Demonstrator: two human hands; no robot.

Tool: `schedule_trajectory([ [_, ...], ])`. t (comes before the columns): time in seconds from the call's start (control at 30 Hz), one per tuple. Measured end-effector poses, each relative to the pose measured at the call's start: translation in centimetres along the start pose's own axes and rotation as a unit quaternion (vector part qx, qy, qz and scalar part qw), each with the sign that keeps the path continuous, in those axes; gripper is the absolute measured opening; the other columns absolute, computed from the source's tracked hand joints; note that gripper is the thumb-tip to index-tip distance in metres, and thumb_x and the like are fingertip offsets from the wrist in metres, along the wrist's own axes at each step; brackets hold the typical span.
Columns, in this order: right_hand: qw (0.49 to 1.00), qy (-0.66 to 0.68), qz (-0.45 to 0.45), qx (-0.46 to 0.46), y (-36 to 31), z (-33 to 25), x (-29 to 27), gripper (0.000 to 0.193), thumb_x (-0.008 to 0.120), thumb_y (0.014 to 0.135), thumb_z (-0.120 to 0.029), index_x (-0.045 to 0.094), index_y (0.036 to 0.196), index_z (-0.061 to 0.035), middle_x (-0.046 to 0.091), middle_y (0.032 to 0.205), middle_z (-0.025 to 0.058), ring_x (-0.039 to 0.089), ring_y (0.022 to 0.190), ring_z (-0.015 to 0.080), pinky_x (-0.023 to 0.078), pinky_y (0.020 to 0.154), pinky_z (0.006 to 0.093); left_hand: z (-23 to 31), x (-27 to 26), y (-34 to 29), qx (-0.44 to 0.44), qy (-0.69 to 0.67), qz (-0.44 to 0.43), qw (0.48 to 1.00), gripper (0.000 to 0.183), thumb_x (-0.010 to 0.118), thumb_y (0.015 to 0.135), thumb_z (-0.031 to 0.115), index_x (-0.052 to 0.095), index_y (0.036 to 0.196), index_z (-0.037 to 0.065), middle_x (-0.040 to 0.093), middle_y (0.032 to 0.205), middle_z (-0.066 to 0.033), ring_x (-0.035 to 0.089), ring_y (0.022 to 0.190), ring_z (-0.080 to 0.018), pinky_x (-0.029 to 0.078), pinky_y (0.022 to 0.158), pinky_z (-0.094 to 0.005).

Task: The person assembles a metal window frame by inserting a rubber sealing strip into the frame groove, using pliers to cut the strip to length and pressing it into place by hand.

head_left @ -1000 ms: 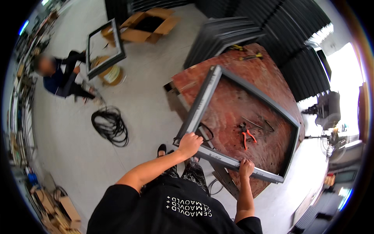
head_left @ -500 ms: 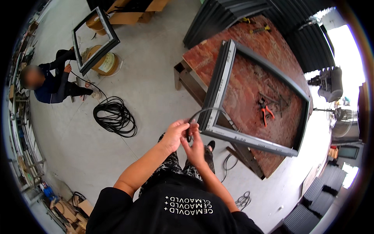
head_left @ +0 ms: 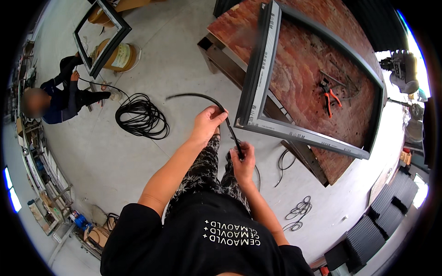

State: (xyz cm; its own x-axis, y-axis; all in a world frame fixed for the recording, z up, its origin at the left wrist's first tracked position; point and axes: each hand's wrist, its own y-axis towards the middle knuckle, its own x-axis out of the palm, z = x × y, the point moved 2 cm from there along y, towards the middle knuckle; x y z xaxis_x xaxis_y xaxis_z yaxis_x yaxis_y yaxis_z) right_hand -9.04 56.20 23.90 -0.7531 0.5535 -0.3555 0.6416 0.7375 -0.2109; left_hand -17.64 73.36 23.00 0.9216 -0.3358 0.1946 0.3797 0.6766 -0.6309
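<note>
A thin black rubber strip (head_left: 199,95) runs through both hands, its free end curving away to the left. My left hand (head_left: 208,123) pinches it between thumb and fingers. Lower down and to the right, my right hand (head_left: 244,164) holds the same strip in closed fingers, and a thin length appears to trail toward the floor beyond it. Just right of my hands, apart from them, lies a dark grey window frame (head_left: 299,134) with printed pale film on two sides. It rests on the reddish worktable (head_left: 294,87), one corner overhanging the table's near edge.
Red-handled pliers (head_left: 332,103) and thin scraps lie within the frame. A coil of black strip (head_left: 142,116) is on the floor at left. Beyond it a seated person (head_left: 69,94) works at another frame (head_left: 102,39) on buckets. Loose strip loops (head_left: 299,212) lie at lower right.
The strip's end has swung from over the frame's corner out to the left. My hands have moved apart along it, the right one lower. The view has shifted.
</note>
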Motion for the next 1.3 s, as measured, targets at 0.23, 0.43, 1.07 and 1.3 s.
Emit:
schedule_trajectory([
  [0.23,0.972,0.175,-0.002,0.157,-1.0,6.3,0.9,0.014,0.063,0.091,-0.001,0.054,0.101,0.0012,0.056,0.078,0.0007,0.050,0.064,0.0062,0.042,0.057,0.0211,-3.1,3.2,3.4,0.130,0.416,0.033,0.899,0.017,0.068,0.083,0.012,0.066,0.096,0.001,0.066,0.086,-0.0113,0.064,0.075,-0.0231,0.049,0.067,-0.0351],
  [0.43,0.882,0.365,-0.049,0.293,-0.7,9.5,1.8,0.011,0.062,0.093,-0.006,0.056,0.101,-0.0012,0.060,0.080,0.0030,0.054,0.065,0.0103,0.044,0.061,0.0237,-4.3,4.3,3.2,0.201,0.395,0.042,0.896,0.017,0.068,0.081,0.008,0.064,0.097,0.004,0.064,0.087,-0.0113,0.063,0.075,-0.0254,0.050,0.065,-0.0359],
  [1.07,0.901,0.336,-0.057,0.268,-1.0,7.9,1.4,0.020,0.061,0.094,-0.008,0.055,0.109,0.0041,0.063,0.084,0.0072,0.056,0.066,0.0116,0.047,0.062,0.0248,-5.7,3.3,5.1,0.049,0.267,-0.049,0.961,0.015,0.063,0.092,0.011,0.059,0.093,-0.003,0.060,0.080,-0.0045,0.056,0.075,-0.0107,0.047,0.065,-0.0286],
  [1.3,0.890,0.345,-0.041,0.295,-0.8,8.4,2.1,0.015,0.061,0.094,-0.009,0.057,0.104,0.0008,0.061,0.081,0.0045,0.053,0.067,0.0103,0.043,0.062,0.0245,-5.8,2.9,5.9,0.071,0.287,-0.071,0.953,0.020,0.062,0.091,0.015,0.059,0.085,-0.004,0.062,0.069,-0.0106,0.058,0.055,-0.0168,0.046,0.050,-0.0323],
])
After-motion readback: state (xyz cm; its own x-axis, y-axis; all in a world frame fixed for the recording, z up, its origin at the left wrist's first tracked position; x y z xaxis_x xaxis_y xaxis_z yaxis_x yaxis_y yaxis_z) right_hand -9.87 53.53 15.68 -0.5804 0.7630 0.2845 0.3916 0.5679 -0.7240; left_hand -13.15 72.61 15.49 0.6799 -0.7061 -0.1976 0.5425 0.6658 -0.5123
